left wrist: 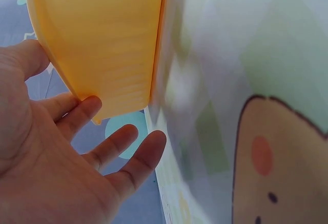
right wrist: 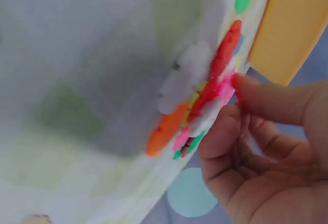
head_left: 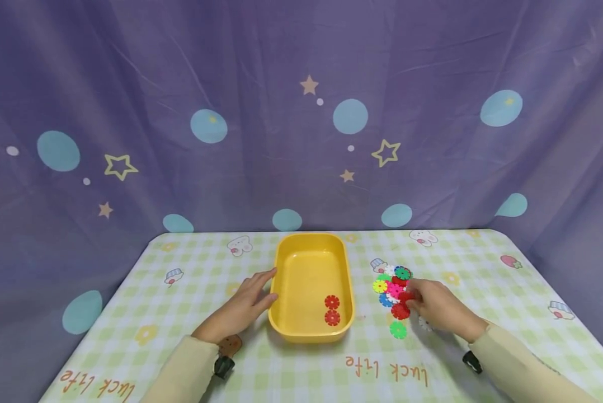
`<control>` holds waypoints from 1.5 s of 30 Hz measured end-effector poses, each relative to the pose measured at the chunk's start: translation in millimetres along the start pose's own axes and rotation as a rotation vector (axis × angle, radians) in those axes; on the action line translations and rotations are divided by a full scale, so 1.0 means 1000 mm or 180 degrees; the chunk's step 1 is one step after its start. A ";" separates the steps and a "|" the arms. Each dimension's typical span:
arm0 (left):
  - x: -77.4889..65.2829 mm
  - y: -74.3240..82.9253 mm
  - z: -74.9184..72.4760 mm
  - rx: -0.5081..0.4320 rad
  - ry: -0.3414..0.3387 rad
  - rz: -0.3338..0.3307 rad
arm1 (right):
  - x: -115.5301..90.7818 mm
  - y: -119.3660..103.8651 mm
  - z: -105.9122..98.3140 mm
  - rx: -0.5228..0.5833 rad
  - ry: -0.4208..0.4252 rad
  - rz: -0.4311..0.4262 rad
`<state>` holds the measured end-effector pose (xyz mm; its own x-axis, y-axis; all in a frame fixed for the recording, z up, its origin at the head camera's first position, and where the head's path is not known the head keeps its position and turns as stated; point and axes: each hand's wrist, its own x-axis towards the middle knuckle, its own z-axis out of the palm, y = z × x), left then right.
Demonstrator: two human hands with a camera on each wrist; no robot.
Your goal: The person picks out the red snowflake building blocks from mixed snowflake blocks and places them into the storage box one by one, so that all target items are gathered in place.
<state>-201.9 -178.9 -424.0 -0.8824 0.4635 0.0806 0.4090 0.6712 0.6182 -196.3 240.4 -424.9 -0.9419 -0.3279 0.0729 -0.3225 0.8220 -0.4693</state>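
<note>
The yellow plastic tray (head_left: 311,337) stands on the table with two red snowflake discs (head_left: 332,309) lying at its near right. My left hand (head_left: 241,307) rests against the tray's left side, fingers spread and thumb at the rim. In the left wrist view, the fingertips (left wrist: 92,104) touch the tray's edge. At a pile of colourful snowflake discs (head_left: 395,290), my right hand (head_left: 443,308) pinches a red snowflake disc (right wrist: 237,82) between thumb and forefinger, just above the others. That disc is partly hidden by the fingers.
A green disc (head_left: 398,329) lies apart at the near side of the pile. One white disc (head_left: 424,323) is half covered by the right hand. The checked tablecloth (head_left: 180,313) reaches back to a purple curtain (head_left: 261,184) behind the table.
</note>
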 end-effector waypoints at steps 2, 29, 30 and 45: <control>0.000 0.000 -0.001 0.0008 0.0003 -0.0007 | 0.003 -0.003 -0.003 0.0035 0.0110 -0.0233; 0.000 0.001 -0.002 -0.0080 -0.0024 0.0061 | 0.133 -0.103 0.034 -0.0298 -0.0740 -0.1436; 0.000 0.000 -0.002 -0.0074 -0.0017 0.0057 | 0.134 -0.105 0.036 -0.0393 -0.0705 -0.1389; 0.000 0.001 -0.001 -0.0119 -0.0049 0.0011 | 0.101 -0.072 -0.024 0.0006 -0.0328 -0.1201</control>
<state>-202.4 -179.0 -422.7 -0.8772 0.4748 0.0709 0.4028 0.6477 0.6467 -270.4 159.4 -363.1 -0.7427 -0.6521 0.1519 -0.6442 0.6340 -0.4279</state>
